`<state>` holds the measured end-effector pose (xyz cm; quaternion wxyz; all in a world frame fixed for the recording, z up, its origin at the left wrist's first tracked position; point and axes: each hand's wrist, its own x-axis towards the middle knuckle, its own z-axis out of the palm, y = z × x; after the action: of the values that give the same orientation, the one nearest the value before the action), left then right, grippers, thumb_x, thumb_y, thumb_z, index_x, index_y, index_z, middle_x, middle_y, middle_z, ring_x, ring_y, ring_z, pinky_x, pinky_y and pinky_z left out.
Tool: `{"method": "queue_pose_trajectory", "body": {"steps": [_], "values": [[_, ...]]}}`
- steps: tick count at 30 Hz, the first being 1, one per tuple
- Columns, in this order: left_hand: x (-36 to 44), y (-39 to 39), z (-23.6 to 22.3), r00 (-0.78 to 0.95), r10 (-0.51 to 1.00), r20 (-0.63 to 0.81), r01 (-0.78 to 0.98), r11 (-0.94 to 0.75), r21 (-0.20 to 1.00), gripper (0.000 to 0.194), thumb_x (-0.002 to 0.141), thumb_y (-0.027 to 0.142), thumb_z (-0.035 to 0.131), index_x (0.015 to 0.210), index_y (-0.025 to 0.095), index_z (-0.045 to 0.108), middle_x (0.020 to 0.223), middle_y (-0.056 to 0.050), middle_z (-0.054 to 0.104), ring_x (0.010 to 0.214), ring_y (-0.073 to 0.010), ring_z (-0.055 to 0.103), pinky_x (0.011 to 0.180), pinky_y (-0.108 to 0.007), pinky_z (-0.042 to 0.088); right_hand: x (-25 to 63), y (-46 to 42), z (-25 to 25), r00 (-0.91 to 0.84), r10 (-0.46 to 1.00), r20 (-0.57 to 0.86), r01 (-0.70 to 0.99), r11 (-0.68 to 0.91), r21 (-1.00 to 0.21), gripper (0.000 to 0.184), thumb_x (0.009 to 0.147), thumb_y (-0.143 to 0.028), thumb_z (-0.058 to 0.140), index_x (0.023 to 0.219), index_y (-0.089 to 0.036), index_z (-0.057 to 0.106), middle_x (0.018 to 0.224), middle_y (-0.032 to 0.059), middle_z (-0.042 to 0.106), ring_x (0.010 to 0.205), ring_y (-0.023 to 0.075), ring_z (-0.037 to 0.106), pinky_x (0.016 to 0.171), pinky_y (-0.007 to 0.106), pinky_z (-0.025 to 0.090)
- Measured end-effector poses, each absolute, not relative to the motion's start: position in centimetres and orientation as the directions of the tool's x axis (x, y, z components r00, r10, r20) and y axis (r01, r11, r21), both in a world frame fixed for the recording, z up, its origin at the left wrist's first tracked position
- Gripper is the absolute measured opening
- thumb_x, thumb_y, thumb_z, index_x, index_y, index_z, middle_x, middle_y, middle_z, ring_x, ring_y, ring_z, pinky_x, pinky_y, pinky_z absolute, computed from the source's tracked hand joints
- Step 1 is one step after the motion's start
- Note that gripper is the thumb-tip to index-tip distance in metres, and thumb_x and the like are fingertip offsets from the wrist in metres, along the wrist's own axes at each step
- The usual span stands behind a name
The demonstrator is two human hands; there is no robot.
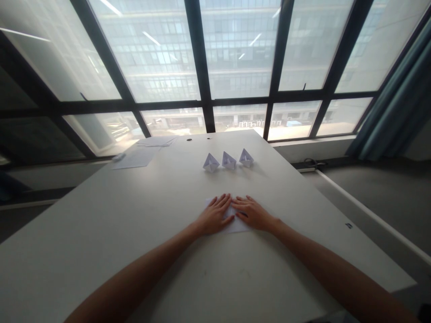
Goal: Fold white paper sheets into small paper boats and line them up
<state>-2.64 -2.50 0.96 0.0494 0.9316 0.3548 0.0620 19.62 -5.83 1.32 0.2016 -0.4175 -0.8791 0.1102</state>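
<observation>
A sheet of white paper point(235, 225) lies flat on the white table, largely covered by my two hands. My left hand point(215, 215) rests palm down on its left part, fingers stretched out and pointing away from me. From the other side my right hand point(253, 212) lies flat on the paper, its fingers extended toward the left hand. The fingertips of both hands come close together near the paper's middle. Whether the sheet is folded under them I cannot tell. Beyond the hands, three folded paper boats point(229, 160) stand in a row.
Loose white sheets point(136, 158) lie at the table's far left. The table point(101, 233) narrows away toward large framed windows point(235, 49). Two small dark holes point(189, 140) show near its far edge. A blue curtain point(393, 89) hangs at the right, and a cable point(314, 162) lies beneath the sill.
</observation>
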Motion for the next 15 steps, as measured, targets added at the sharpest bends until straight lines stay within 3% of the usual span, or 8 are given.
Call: {"method": "queue_pose_trajectory", "body": {"steps": [11,15], "values": [[-2.63,-2.35,0.61,0.738,0.667,0.098,0.654,-0.744,0.136,0.071,0.099,0.058,0.026,0.155,0.016,0.019,0.160,-0.010,0.018,0.148,-0.0228,0.015,0.120,-0.042,0.013,19.66,-5.79,1.49,-0.585,0.774,0.242,0.692,0.632,-0.347,0.044,0.097,-0.028,0.044,0.141,-0.024,0.049,0.149,0.0079,0.044,0.141,0.0251,0.034,0.115,0.055,0.021],[-2.62,-2.40,0.52,0.717,0.689,0.105,0.677,-0.724,0.132,0.066,0.100,0.055,0.025,0.155,0.019,0.021,0.160,-0.008,0.021,0.148,-0.0236,0.015,0.120,-0.046,0.012,19.64,-5.84,1.44,-0.585,0.771,0.253,0.690,0.637,-0.343,0.042,0.097,-0.027,0.044,0.139,-0.025,0.050,0.149,0.0078,0.045,0.141,0.0254,0.035,0.114,0.057,0.021]]}}
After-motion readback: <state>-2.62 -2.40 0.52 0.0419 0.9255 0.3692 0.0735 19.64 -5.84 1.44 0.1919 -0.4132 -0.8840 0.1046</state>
